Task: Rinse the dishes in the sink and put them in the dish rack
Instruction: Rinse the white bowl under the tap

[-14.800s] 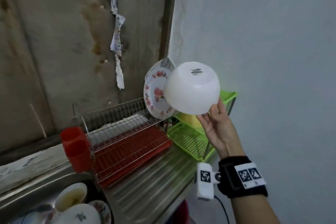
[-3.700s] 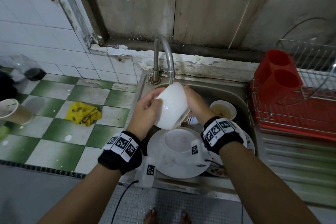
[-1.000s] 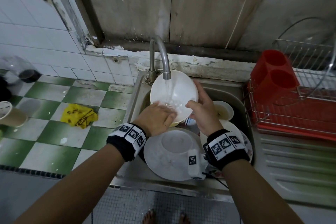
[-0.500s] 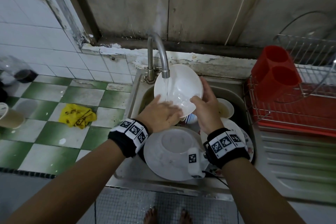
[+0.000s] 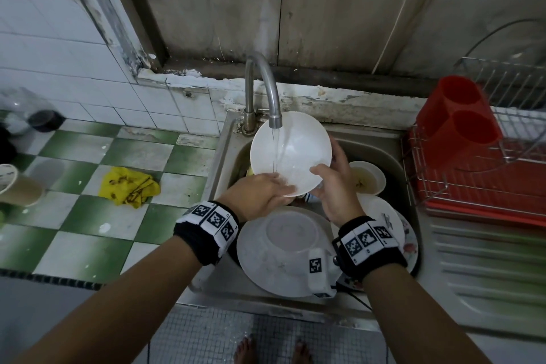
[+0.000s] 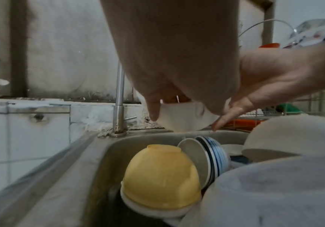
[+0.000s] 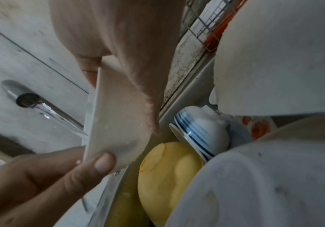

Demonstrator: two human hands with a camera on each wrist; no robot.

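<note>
A white bowl is tilted under the tap, its opening toward me, and running water falls into it. My left hand pinches the lower rim, fingers inside and thumb on the outside. My right hand grips the right rim, thumb inside and fingers behind. In the sink below lie an upturned white bowl on a plate, a small bowl of yellowish liquid, a yellow bowl and a blue-striped bowl. The wire dish rack stands to the right.
A red cutlery holder hangs on the rack's left end. A floral plate lies at the sink's right side, and the steel drainboard is in front of the rack. On the tiled counter to the left are a yellow cloth and a paper cup.
The bowl, held outside-up under the tap 3.7 s ago, now faces me with water running inside. Over the last second both hands keep their hold with little movement.
</note>
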